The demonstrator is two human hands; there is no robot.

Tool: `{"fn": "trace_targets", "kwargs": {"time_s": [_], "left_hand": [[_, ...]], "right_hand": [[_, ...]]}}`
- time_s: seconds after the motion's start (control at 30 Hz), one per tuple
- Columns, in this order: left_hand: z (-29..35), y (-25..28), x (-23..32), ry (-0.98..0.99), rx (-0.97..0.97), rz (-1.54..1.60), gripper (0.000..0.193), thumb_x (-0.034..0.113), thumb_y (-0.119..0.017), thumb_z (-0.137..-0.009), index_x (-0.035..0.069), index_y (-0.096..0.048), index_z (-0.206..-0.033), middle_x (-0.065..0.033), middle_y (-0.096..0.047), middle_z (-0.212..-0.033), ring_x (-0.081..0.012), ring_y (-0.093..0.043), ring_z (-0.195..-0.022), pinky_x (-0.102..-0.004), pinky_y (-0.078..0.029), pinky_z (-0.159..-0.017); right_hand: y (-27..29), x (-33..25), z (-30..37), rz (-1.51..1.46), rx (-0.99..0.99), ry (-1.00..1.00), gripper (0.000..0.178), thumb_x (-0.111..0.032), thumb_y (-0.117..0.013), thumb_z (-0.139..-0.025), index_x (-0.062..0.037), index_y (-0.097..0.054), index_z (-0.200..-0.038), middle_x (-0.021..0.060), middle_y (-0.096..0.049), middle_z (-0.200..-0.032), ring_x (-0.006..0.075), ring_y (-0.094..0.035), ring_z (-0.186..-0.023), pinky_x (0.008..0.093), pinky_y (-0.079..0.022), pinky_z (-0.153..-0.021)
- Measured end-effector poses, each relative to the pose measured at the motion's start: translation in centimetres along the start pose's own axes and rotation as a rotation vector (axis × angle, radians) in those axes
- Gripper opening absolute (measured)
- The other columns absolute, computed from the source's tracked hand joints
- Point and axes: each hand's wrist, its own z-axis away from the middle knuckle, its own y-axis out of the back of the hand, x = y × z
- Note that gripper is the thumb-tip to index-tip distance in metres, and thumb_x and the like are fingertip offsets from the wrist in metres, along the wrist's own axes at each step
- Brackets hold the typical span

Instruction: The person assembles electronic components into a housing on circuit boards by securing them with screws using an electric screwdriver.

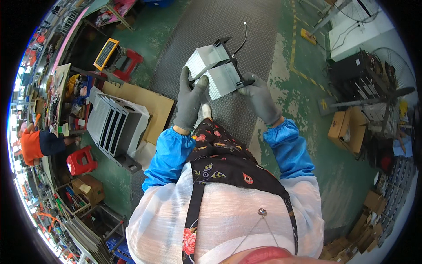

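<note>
The person stands w/ a grey finned metal block (215, 70) held up at chest height over the tread-plate floor (246, 26), left hand (190, 100) and right hand (259, 97) both gloved and clamped on its near edges. Judging by this, it's mid-carry: block lifted, not yet set down; a rack of similar units (115, 125) sits to the left.

Both arms reach forward from the near edge, bent at the elbows, forearms in blue sleeve covers gathered at the wrists. The left hand (190, 100), in a grey glove, points its fingers toward the far side, the thumb spread to the right and the grip closed. The right hand (260, 97), gloved the same, angles in toward the left, its fingers curled in a closed grip. The two hands sit near each other, level, well out from the torso.
</note>
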Motion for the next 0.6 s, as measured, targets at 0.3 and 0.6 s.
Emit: {"fn": "trace_targets", "kwargs": {"time_s": [0.3, 0.6], "left_hand": [[-15.6, 1.8, -0.4, 0.004, 0.049, 0.134, 0.083, 0.038, -0.059, -0.086, -0.002, -0.014, -0.142, -0.0121, -0.053, -0.095, -0.0134, -0.052, -0.072, -0.0248, -0.043, -0.058], [-29.9, 5.5, 3.2, -0.005, 0.052, 0.13, 0.079, 0.035, -0.057, -0.088, -0.002, -0.013, -0.142, -0.0177, -0.051, -0.111, -0.0156, -0.053, -0.086, -0.0255, -0.045, -0.065]], "right_hand": [[-0.7, -2.0, -16.5, 0.155, -0.038, -0.041, 0.017, 0.001, -0.05, -0.076, -0.001, -0.057, -0.091, 0.0044, -0.059, -0.084, 0.013, -0.055, -0.079, 0.0269, -0.044, -0.076], [-3.4, -4.3, -31.4, 0.208, -0.056, -0.077, 0.017, 0.0, -0.049, -0.077, -0.0011, -0.056, -0.092, 0.0041, -0.058, -0.085, 0.0134, -0.055, -0.08, 0.0271, -0.045, -0.075]]}}
